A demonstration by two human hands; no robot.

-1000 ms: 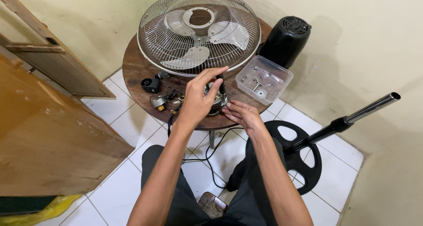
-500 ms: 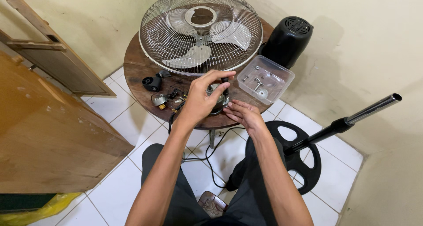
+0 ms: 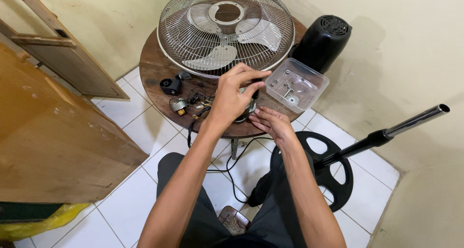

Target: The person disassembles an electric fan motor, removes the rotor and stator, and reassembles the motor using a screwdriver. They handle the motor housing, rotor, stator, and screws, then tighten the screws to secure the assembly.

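Round table [image 3: 154, 74]: dark brown wood. On it: fan guard [image 3: 226, 30] silver wire, pale blades; box [image 3: 296, 85] clear plastic. Behind it: motor housing [image 3: 321, 42] black. Below: floor tiles [image 3: 128, 204] white.

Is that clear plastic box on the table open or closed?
Open: the clear plastic box has no lid on, and small metal parts lie exposed inside.

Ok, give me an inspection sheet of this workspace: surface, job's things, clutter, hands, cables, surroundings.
Surface: round brown wooden table, crowded.
Job's things: small metal motor part, mostly hidden under the hands.
Clutter: white wire fan guard with blades; clear plastic tray of screws; black knob-shaped part.
Hands: left hand pinches a dark piece atop the part; right hand steadies it at the table edge.
Cables: black cord hangs to the floor.
Surroundings: black motor housing, black fan stand, white floor tiles.
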